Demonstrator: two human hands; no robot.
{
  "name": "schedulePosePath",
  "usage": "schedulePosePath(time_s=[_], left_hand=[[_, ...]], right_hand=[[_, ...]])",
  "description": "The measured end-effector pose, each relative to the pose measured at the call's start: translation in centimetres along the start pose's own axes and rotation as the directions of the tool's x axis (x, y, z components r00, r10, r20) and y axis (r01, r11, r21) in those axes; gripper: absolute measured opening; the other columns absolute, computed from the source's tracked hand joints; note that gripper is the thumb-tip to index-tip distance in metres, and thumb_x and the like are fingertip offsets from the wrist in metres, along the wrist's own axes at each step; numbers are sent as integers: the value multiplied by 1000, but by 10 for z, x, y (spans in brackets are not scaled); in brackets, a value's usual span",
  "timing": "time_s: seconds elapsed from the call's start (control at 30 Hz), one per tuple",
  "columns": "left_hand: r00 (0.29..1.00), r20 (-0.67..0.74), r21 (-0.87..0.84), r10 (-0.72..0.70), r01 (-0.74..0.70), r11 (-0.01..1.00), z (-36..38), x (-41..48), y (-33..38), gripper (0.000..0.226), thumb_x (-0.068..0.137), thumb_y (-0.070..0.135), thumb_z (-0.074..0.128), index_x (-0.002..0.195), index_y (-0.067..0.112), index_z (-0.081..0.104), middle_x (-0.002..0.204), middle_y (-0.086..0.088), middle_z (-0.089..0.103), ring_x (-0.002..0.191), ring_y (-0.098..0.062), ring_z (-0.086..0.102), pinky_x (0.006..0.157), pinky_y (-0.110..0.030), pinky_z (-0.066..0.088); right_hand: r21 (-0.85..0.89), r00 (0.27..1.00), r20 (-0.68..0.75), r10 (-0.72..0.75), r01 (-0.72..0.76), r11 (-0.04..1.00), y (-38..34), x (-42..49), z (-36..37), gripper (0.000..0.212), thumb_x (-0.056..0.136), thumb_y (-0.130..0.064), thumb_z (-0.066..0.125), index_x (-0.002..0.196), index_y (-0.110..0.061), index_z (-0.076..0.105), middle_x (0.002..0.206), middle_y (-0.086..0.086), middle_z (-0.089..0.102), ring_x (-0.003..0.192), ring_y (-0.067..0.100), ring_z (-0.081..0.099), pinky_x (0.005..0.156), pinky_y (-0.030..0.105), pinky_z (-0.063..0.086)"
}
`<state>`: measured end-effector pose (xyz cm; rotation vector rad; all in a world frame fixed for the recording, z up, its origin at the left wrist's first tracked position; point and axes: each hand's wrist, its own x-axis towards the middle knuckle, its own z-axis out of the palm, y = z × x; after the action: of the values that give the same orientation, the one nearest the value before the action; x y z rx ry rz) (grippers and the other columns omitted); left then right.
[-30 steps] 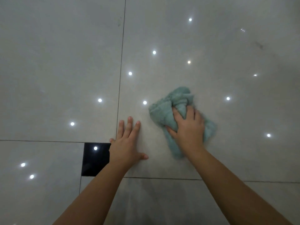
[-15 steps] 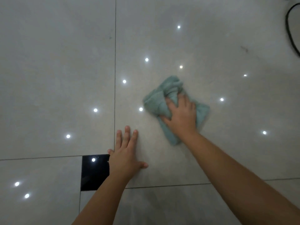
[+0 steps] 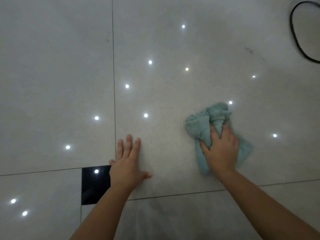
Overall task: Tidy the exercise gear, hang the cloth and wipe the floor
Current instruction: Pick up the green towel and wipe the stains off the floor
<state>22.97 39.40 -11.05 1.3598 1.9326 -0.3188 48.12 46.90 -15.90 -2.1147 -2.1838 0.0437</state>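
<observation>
A crumpled pale green cloth (image 3: 199, 123) lies bunched on the glossy grey tiled floor (image 3: 57, 75), right of centre. My right hand (image 3: 220, 149) presses down on it with the fingers curled into its folds, gripping the fabric. My left hand (image 3: 128, 163) rests flat on the floor to the left, fingers straight and spread, holding nothing. About a hand's width of bare tile separates the two hands.
A small black tile (image 3: 95, 184) is set into the floor beside my left wrist. A black cable (image 3: 296, 37) loops across the top right corner. Dark smudges (image 3: 250, 50) mark the tile beyond the cloth. Ceiling lights reflect as white dots.
My right hand has slid the cloth to the right and a little nearer to me. The left hand has stayed planted on the floor.
</observation>
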Motion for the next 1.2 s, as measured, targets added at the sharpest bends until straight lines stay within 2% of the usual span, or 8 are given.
schedulePosePath(time_s=[0.13,0.27,0.5,0.63,0.77,0.9,1.0,1.2], left_hand=[[1000,0,-5,-3,3,1000,0,0,-1,116,70,53,70,145,33,-16,136,15,-42,140,-18,-30,113,-58,14],[1000,-12,-10,0,0,1000,4,2,-3,117,69,53,70,145,34,-17,136,15,-41,138,-17,-31,113,-59,14],[999,-26,-23,24,-25,999,4,0,-5,117,69,53,71,145,34,-17,136,17,-40,141,-18,-28,113,-59,13],[997,-48,-5,57,-57,998,4,-1,-8,116,69,56,69,146,30,-14,145,13,-36,142,-18,-26,113,-58,15],[992,-66,69,109,-105,992,5,-5,-24,112,72,56,66,148,21,-10,147,7,-33,144,-18,-20,116,-52,13],[977,-197,0,-77,79,997,11,-20,-58,108,71,58,66,149,23,-1,157,-10,-17,146,-29,-11,118,-52,14],[956,-214,-52,-200,194,980,15,-28,-77,109,69,63,64,148,26,0,157,-11,-15,145,-32,-11,113,-54,20],[952,-259,-68,-161,148,987,24,-31,-87,108,65,67,63,149,25,9,158,-11,-10,145,-33,-7,109,-60,22]], right_hand=[[-42,992,-50,-113,111,993,-39,-69,7,58,76,-53,41,126,-24,44,119,27,61,114,37,46,88,55,46],[-41,910,-108,-399,397,917,-9,-16,13,58,74,-51,41,124,-23,44,118,28,62,111,39,56,85,55,48],[42,997,-57,58,-56,998,-48,64,11,62,76,-52,39,122,-16,59,119,32,56,110,48,54,91,62,40],[-6,959,-57,-276,276,961,-77,-22,14,65,71,-55,42,129,-26,47,126,26,57,117,37,49,95,51,40],[34,818,-133,-559,568,822,-53,-25,13,58,73,-58,45,123,-29,46,115,22,65,106,35,59,90,47,45],[19,928,-133,-347,353,935,-63,49,13,54,74,-56,46,114,-21,59,102,24,63,83,39,62,71,42,50],[66,988,-30,-153,154,986,-104,61,5,63,71,-58,39,116,-19,61,104,27,58,90,41,58,71,42,46],[57,904,27,-427,425,904,-167,-51,8,64,65,-62,41,115,-30,62,98,15,63,86,28,54,66,33,44]])
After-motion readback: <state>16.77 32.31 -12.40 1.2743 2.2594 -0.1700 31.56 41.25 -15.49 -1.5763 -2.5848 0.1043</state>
